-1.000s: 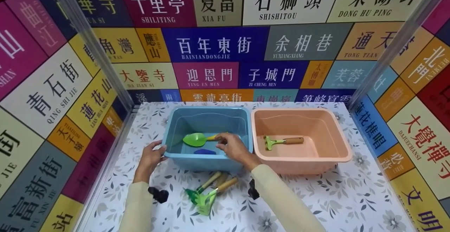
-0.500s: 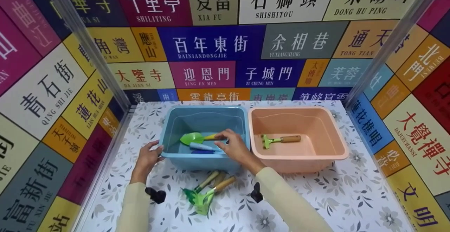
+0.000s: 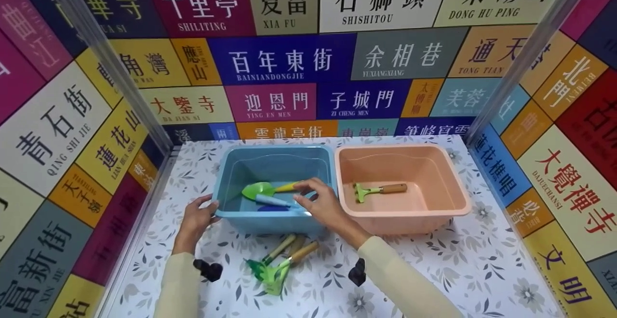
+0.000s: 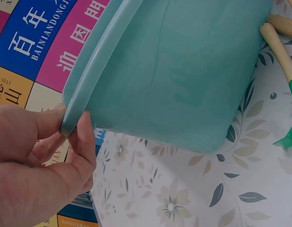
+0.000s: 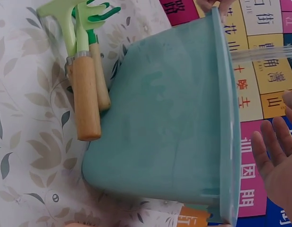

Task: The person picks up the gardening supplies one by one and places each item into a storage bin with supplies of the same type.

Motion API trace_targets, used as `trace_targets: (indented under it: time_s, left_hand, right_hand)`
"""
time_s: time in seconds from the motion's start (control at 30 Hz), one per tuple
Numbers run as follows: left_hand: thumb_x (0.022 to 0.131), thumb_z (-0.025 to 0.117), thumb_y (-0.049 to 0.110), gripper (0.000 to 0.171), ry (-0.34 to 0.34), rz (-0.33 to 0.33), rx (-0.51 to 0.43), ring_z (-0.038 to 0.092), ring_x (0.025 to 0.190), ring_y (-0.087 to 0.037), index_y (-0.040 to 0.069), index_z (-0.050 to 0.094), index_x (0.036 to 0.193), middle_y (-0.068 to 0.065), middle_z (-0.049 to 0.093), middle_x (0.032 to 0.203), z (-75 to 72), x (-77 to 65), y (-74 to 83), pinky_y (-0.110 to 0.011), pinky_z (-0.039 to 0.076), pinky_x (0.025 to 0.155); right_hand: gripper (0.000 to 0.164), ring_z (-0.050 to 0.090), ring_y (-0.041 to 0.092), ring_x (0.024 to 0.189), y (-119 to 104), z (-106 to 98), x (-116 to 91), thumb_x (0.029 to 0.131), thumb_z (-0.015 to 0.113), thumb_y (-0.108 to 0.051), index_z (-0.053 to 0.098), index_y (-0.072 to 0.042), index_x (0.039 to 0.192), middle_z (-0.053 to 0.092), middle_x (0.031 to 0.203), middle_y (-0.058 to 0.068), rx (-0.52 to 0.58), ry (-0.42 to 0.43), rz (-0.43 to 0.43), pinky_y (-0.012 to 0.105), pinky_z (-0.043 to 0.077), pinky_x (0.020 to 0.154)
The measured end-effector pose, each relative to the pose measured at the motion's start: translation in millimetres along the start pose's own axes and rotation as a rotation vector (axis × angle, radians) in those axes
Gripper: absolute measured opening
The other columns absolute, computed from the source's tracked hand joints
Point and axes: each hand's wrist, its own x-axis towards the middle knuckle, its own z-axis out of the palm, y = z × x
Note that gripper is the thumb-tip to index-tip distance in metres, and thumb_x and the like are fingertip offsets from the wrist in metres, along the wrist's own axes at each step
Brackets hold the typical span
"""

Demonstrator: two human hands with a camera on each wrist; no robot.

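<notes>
My left hand [image 3: 196, 219] pinches the left rim of the blue basin [image 3: 231, 173] between thumb and fingers, plainly seen in the left wrist view. Over the basin's right front part, my right hand [image 3: 320, 205] hangs with loosely bent fingers and holds nothing. Inside that basin lies a toy trowel with a green blade [image 3: 259, 191] and a yellow handle [image 3: 285, 188]. In front of it are a light blue handle [image 3: 272, 200] and a dark blue piece [image 3: 274, 208], partly hidden by the front rim. Whether these two are joined is unclear.
A peach basin [image 3: 400, 221] stands against the blue basin's right side, holding a small green rake [image 3: 381, 189] with a wooden handle. Several green garden tools [image 3: 277, 270] with wooden handles lie in a pile in front of the blue basin. Printed panels wall in the table.
A light blue handle has come into sight in the blue basin, near my right fingers. My left hand keeps its grip on the rim. The view has shifted slightly.
</notes>
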Motion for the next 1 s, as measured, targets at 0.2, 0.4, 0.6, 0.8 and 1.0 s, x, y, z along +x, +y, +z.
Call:
trace_targets:
  time_s: [0.2, 0.4, 0.6, 0.8, 1.0]
  left_hand:
    - [0.105, 0.049, 0.014, 0.054, -0.003, -0.007, -0.052, 0.048, 0.137, -0.043, -0.005, 0.033, 0.153, -0.034, 0.042, 0.148, -1.6, -1.1, -2.3, -0.027, 0.058, 0.091]
    - [0.103, 0.055, 0.015, 0.051, 0.062, -0.008, -0.047, 0.07, 0.105, -0.025, -0.006, 0.042, 0.147, -0.032, 0.052, 0.138, -2.9, -2.5, -3.3, -0.023, 0.059, 0.081]
    - [0.101, 0.059, 0.021, 0.051, 0.153, -0.024, -0.003, 0.065, 0.078, -0.009, -0.009, 0.049, 0.141, -0.019, 0.064, 0.11, -0.9, -1.5, -7.4, -0.019, 0.058, 0.068]
    - [0.102, 0.058, 0.028, 0.051, 0.217, 0.026, 0.018, 0.065, 0.077, -0.01, -0.01, 0.054, 0.136, -0.026, 0.066, 0.115, 6.1, -4.0, -13.6, -0.02, 0.059, 0.065]
    - [0.102, 0.056, 0.033, 0.054, 0.232, 0.08, 0.075, 0.065, 0.076, -0.008, -0.006, 0.052, 0.14, -0.032, 0.064, 0.123, 9.5, -11.1, -18.2, -0.022, 0.058, 0.065]
  right_hand:
    - [0.024, 0.063, 0.015, 0.105, -5.9, -7.3, -6.3, 0.096, 0.068, -0.027, 0.069, -0.019, 0.119, 0.066, 0.113, 0.0, 0.041, 0.019, 0.003, 0.032, 0.056, 0.087]
    - [0.029, 0.063, 0.021, 0.107, -8.9, -17.7, -14.9, 0.096, 0.068, -0.027, 0.067, -0.017, 0.123, 0.065, 0.118, 0.001, 0.102, 0.078, 0.015, 0.037, 0.055, 0.091]
    - [0.032, 0.061, 0.033, 0.112, -9.2, -27.5, -22.4, 0.095, 0.07, -0.023, 0.066, -0.017, 0.126, 0.066, 0.121, 0.003, 0.169, 0.148, 0.055, 0.038, 0.052, 0.093]
    - [0.033, 0.061, 0.029, 0.108, -9.5, -36.4, -27.7, 0.093, 0.071, -0.014, 0.066, -0.007, 0.125, 0.064, 0.121, 0.014, 0.252, 0.218, 0.098, 0.03, 0.051, 0.089]
    - [0.036, 0.06, 0.023, 0.107, -6.5, -47.0, -34.2, 0.094, 0.071, -0.015, 0.063, -0.011, 0.129, 0.061, 0.122, 0.013, 0.213, 0.266, 0.129, 0.032, 0.049, 0.092]
